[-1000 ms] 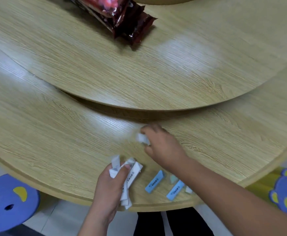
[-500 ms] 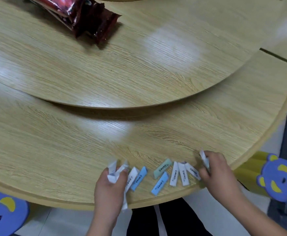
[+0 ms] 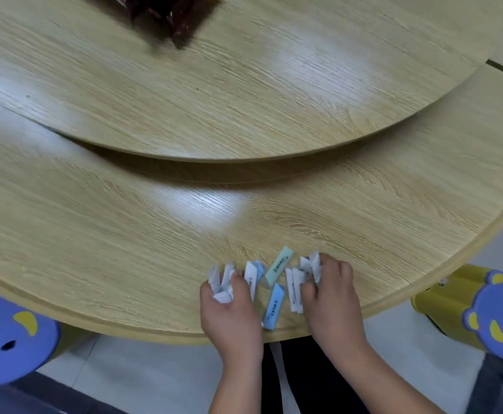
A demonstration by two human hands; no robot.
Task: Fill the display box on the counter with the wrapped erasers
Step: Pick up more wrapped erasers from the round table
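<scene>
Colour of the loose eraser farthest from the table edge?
The eraser is pale mint green with black print; head view.

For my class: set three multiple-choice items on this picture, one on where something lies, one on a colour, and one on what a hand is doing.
1. Where does the dark red packet lie?
A. on the raised round board
B. on the floor
C. in a hand

2. What colour is the loose eraser nearest the raised round board?
A. red
B. pale green
C. black

3. What is the left hand doing?
A. lying flat
B. hanging under the table
C. gripping white wrapped erasers

Answers:
1 A, the packet sits on the board's top at the far side.
2 B, its wrapper is mint green.
3 C, the fingers curl round a bundle of them.
</scene>
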